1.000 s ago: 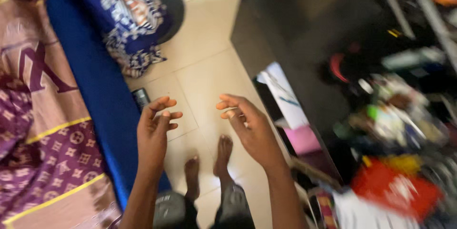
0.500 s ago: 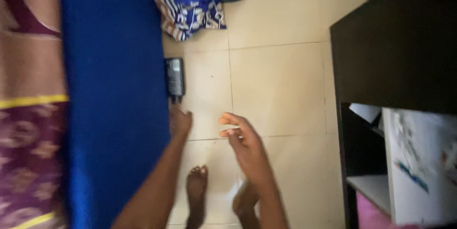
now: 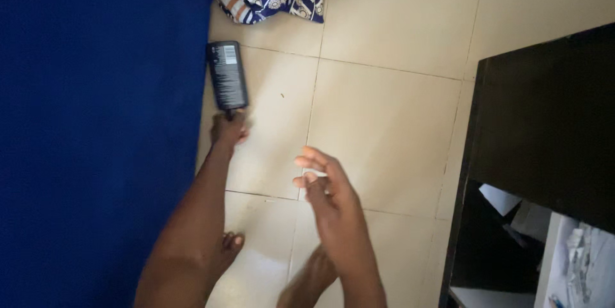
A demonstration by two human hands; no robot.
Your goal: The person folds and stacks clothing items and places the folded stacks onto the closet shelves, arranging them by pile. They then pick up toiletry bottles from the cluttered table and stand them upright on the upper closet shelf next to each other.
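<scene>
Left hand (image 3: pixel 229 130), fingers curled, touches the near end of a black rectangular power adapter (image 3: pixel 228 75); its long axis runs away from the person, beside the blue mattress (image 3: pixel 96 122) on cream floor tiles (image 3: pixel 384 129). Right hand (image 3: pixel 327 186) hovers half-spread near the adapter.

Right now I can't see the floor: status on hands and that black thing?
Left hand down at black adapter, touching its near end. Right hand open, empty, in the air. Adapter flat on tile beside blue mattress. Nothing between.
</scene>
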